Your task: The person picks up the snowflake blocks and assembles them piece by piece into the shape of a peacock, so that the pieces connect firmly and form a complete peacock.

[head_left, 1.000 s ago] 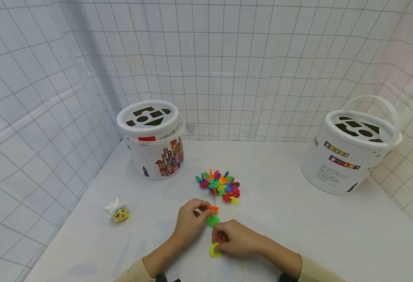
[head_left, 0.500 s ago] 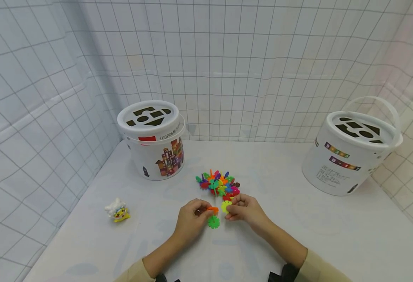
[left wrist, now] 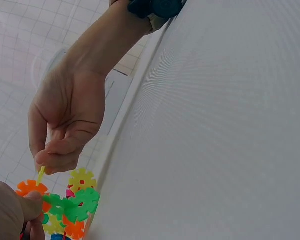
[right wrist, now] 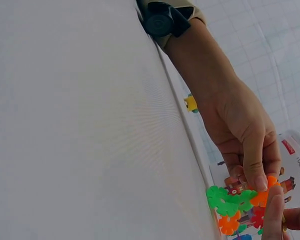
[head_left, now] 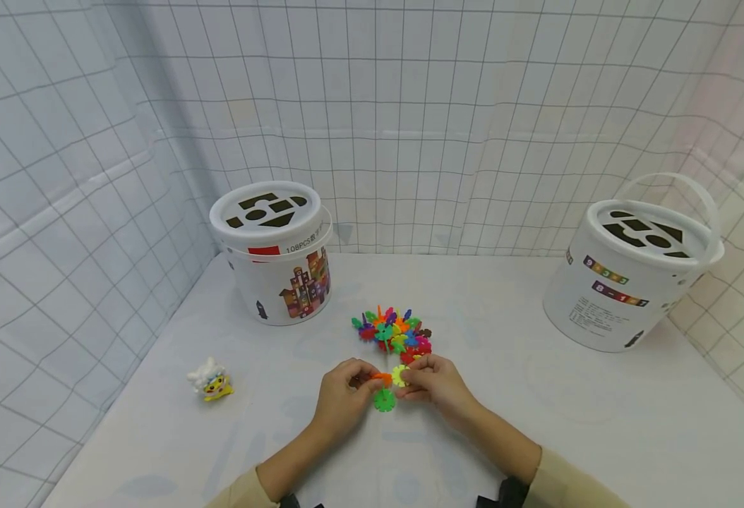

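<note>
My left hand [head_left: 342, 396] pinches an orange notched plastic disc [left wrist: 32, 188] between thumb and fingertips. Linked to that disc are green notched discs [left wrist: 83, 204], which stick out toward the front. From the other side, my right hand [head_left: 443, 386] pinches a yellow notched disc [head_left: 399, 375]. In the left wrist view this yellow disc is edge-on, its edge right at the orange one. Both hands are close together in front of a cluster of many-coloured notched discs [head_left: 386, 333]. In the right wrist view, my right fingers hide the yellow disc almost wholly.
A white lidded bucket [head_left: 277, 275] stands at the back left, another white bucket [head_left: 607, 303] with a raised handle at the right. A small white and yellow toy figure [head_left: 212, 379] sits on the white table [head_left: 524, 437] at left. Grid-patterned cloth [head_left: 410, 141] surrounds the table.
My right hand has moved from near the front, below the green disc, up beside the orange disc, bringing the yellow disc against it. My left hand has stayed in place.
</note>
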The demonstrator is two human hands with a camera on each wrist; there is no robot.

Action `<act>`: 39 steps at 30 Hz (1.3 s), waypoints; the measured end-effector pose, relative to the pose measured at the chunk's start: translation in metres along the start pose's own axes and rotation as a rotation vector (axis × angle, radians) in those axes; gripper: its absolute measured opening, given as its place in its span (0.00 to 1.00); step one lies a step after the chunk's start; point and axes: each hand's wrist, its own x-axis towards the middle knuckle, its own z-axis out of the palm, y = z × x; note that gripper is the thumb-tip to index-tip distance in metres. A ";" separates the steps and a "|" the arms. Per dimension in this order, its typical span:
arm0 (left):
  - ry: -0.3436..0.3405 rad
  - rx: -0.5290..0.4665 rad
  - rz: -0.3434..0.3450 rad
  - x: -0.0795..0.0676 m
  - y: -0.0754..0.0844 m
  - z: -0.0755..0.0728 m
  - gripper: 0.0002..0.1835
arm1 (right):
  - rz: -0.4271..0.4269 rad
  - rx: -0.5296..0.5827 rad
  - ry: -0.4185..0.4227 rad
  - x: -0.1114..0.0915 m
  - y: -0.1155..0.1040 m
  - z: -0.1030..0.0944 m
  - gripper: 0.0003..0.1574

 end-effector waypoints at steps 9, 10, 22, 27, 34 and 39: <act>0.010 -0.019 0.009 0.000 0.000 0.001 0.07 | 0.071 0.051 0.105 0.001 -0.001 0.016 0.08; 0.010 -0.018 0.003 0.000 0.001 0.001 0.07 | 0.073 0.052 0.111 0.000 -0.002 0.018 0.09; 0.016 -0.033 -0.001 0.001 0.001 0.001 0.07 | 0.070 -0.008 0.078 0.003 -0.009 0.016 0.11; 0.028 -0.027 0.013 0.000 -0.001 0.002 0.06 | 0.063 -0.108 0.060 0.005 -0.013 0.009 0.11; 0.086 0.041 -0.035 -0.001 -0.006 0.002 0.04 | 0.000 -0.282 0.201 0.017 -0.022 -0.007 0.11; 0.165 0.099 -0.068 -0.002 -0.008 0.002 0.05 | -0.102 -0.448 0.279 0.034 -0.031 -0.021 0.09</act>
